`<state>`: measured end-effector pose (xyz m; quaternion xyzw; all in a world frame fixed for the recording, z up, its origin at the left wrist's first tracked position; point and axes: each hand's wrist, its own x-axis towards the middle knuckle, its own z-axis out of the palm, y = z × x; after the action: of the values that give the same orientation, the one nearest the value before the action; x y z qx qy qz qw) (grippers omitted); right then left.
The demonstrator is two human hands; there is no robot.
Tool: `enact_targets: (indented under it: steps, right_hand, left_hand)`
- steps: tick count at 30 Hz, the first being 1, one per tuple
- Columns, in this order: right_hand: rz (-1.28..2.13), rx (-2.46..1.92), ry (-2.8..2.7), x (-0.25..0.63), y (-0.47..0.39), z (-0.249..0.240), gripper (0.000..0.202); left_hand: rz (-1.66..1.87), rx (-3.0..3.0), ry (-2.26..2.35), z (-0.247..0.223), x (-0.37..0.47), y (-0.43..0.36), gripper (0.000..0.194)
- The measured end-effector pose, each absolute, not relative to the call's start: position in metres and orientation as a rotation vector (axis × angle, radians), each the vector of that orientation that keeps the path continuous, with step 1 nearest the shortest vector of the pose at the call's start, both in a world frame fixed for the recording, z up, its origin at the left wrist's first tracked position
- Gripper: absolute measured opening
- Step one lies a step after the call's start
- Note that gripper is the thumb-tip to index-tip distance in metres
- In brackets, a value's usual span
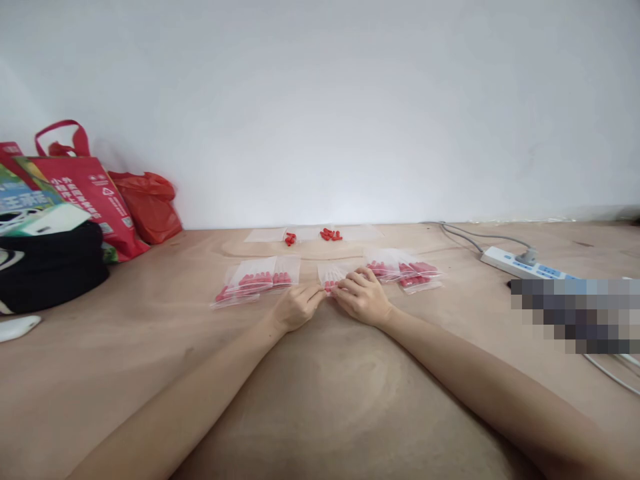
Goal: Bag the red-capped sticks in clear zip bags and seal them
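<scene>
Left hand (299, 308), fingers closed, pinches a clear bag (329, 272) (red pieces (329, 285) inside); right hand (364, 298) half-curled over it, grip unclear.

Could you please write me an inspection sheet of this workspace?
Surface: brown tabletop; a pixelated patch at right hides part.
Job's things: small translucent bag with red pieces at the hands; filled bags to the left, more to the right; two red clusters near the wall.
Clutter: red shopping bag, red plastic bag, black item and white object, all at left.
Hands: left hand and right hand at the small bag; grip unclear.
Cables: grey cable by the power strip; white cable at right.
Surroundings: pale wall behind.
</scene>
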<state>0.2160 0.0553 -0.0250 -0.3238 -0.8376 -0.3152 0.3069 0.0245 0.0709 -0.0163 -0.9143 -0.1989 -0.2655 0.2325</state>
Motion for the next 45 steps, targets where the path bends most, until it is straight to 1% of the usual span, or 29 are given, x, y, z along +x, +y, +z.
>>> enact_targets:
  steps: [4, 10, 17, 25, 30, 38, 45]
  right_hand:
    - [-0.918, -0.715, -2.249, 0.214, 0.059, -0.025, 0.021]
    - [-0.964, -0.634, -2.192, 0.213, 0.063, -0.026, 0.018]
    - [-1.011, -0.618, -2.194, 0.21, 0.062, -0.026, 0.014]
    - [-1.075, -0.541, -2.197, 0.208, 0.062, -0.022, 0.021]
    - [-1.115, -0.544, -2.174, 0.211, 0.059, -0.02, 0.019]
    - [-1.211, -0.586, -2.154, 0.232, 0.057, -0.02, 0.022]
    - [-1.167, -0.65, -2.178, 0.254, 0.057, -0.028, 0.016]
  left_hand:
    - [-0.769, -2.465, -0.508, -0.017, 0.024, 0.072, 0.026]
    - [-0.906, -2.366, -0.339, -0.016, 0.024, 0.076, 0.018]
    - [-0.945, -2.327, -0.304, -0.014, 0.027, 0.075, 0.024]
    - [-0.915, -2.316, -0.311, -0.015, 0.026, 0.075, 0.022]
    - [-0.946, -2.326, -0.326, -0.014, 0.025, 0.074, 0.019]
    - [-0.979, -2.35, -0.339, -0.013, 0.02, 0.071, 0.024]
    - [-0.975, -2.365, -0.348, -0.017, 0.014, 0.07, 0.023]
